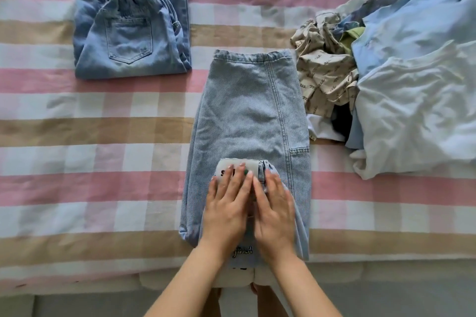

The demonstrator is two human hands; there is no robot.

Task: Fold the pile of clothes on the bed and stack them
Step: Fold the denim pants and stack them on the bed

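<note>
A bed covered by a pink, tan and white checked sheet (103, 136) fills the frame, with folded jeans (131, 33) at upper left and a heap of unfolded clothes (386, 80) at right. At lower centre lie light denim jeans (247, 116), lengthwise; the left hand (229, 203) and right hand (275, 208) press flat, fingers straight, side by side on the folded-over waist end, gripping nothing.

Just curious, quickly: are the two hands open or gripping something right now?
Left hand: open, pressing flat on the light blue denim jeans in front.
Right hand: open, pressing flat on the same jeans.
</note>
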